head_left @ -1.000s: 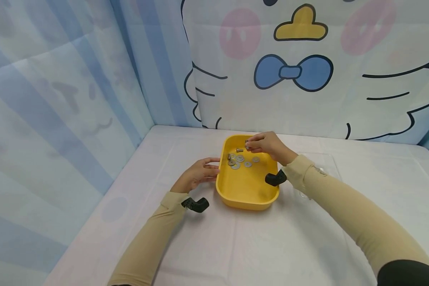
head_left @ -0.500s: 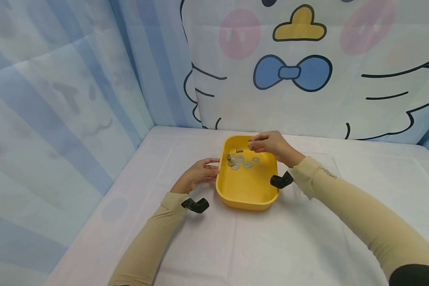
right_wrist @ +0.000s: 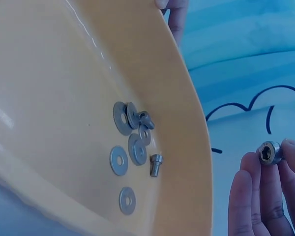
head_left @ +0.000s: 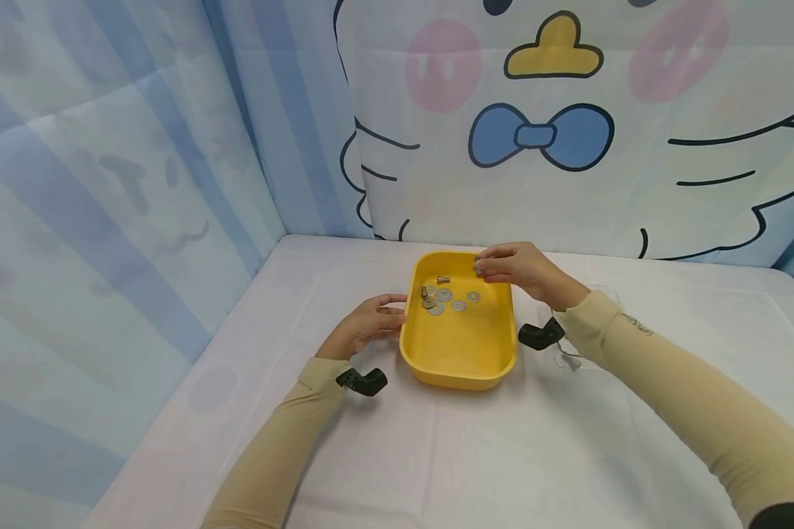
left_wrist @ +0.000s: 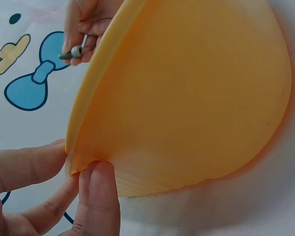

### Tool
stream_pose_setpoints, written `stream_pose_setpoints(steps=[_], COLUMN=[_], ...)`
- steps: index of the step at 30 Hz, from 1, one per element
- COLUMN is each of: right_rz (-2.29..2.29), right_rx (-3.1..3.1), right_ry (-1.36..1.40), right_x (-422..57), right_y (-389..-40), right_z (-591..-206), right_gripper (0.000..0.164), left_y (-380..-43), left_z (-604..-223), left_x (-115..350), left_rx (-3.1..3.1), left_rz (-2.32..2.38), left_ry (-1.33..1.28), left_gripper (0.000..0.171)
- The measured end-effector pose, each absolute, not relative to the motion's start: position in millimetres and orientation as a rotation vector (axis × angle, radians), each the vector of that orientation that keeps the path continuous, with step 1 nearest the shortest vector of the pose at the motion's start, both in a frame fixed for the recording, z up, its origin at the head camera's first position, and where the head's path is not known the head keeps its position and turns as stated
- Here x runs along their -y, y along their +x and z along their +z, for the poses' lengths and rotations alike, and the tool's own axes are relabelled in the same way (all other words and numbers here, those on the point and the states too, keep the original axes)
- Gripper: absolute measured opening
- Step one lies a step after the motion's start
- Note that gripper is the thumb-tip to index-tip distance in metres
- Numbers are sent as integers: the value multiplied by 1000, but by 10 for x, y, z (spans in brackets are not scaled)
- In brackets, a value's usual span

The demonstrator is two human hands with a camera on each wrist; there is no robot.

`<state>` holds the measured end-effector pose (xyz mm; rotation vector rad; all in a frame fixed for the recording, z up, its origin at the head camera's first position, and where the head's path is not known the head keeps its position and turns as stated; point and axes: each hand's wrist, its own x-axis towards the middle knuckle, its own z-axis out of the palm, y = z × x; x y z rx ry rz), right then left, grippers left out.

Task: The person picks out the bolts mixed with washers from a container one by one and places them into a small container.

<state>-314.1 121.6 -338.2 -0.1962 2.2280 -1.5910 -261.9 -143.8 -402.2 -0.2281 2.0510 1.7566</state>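
My right hand (head_left: 526, 273) pinches a socket head cap screw (right_wrist: 270, 153) between thumb and fingertips, its hex socket and knurled head facing the right wrist camera. It is at the back right corner of a yellow tray (head_left: 459, 345). With mostly straight fingers, my left hand (head_left: 368, 323) touches the tray's left rim and outer wall. Inside the tray, toward the back left, lie several flat washers (right_wrist: 119, 161), some overlapping. Among them are a screw lying on its side (right_wrist: 156, 165) and another screw (right_wrist: 145, 119) against the washers.
A flat transparent plastic piece (head_left: 602, 294) lies on the white-covered table (head_left: 490, 455) right of the tray, partly hidden by my right forearm. A printed cloth backdrop (head_left: 569, 206) rises right behind the table. Black wrist cameras (head_left: 541, 335) jut from both cuffs.
My right hand has moved to the right with the screw, from over the tray's back part to its back right corner. The left hand and tray stay in place.
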Motion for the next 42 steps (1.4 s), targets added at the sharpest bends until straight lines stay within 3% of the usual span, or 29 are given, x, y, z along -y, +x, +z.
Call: stream_pose_setpoints(steps=[20,30,42], right_rz=[-1642,-1630,-1718], right_rx=[-2176,-2171,-2089], right_ry=[-158,-174,-166], right_x=[-1624,-1790,-2019], right_y=[-3138,-3106,-3081], right_z=[-3361,-3330,-3305], right_gripper=[32,37,3], left_y=[-2600,-2590,-2577], left_z=[-4029,-4027,-4015], left_x=[1428,1422,1421], left_rx=[-2051,-2059,-2064], left_rz=[1753,1758,1764], left_ry=[-216,-206,-200], left_gripper=[50,50,50])
